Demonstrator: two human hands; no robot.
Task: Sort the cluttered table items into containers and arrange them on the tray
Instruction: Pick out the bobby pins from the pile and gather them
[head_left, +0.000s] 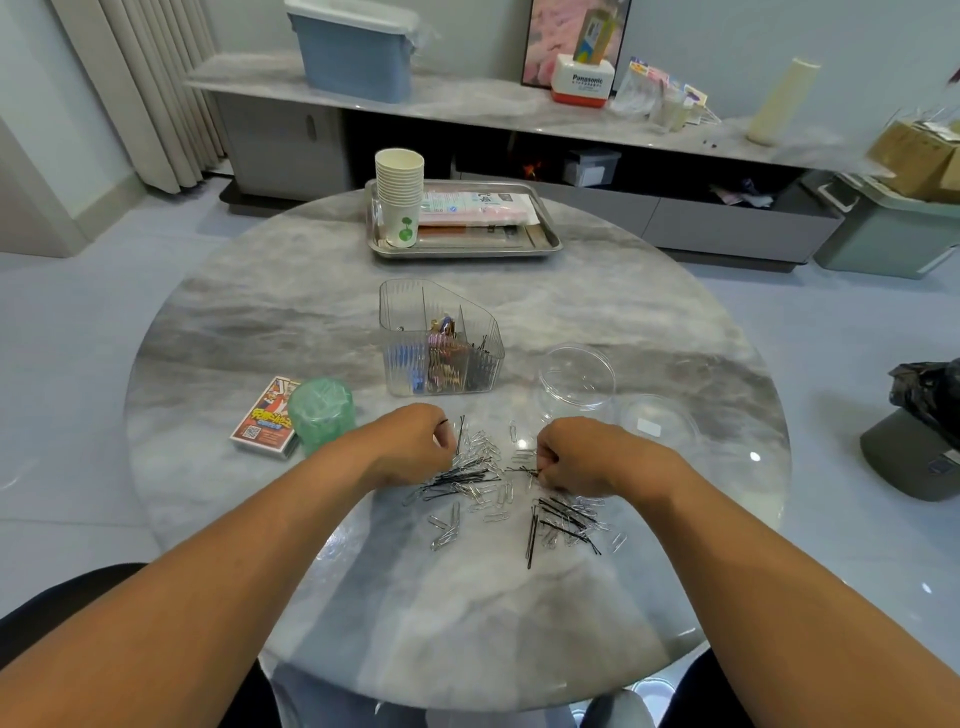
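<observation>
Head view: two curled hands work one scattered pile of paper clips (483, 486) and bobby pins (561, 514) on the table (311, 322). The left hand (415, 441) pinches a black pin; the right hand (576, 457) pinches another. One clear divided organizer (441, 338) stands just behind, one steel tray (545, 239) beyond.

Silver paper clips (480, 470) and black hairpins (563, 514) — seemingly intermixed — strewn flat.

Single head view, wide-angle, looking forward-down, close over round table (322, 332); edges distorted.
</observation>
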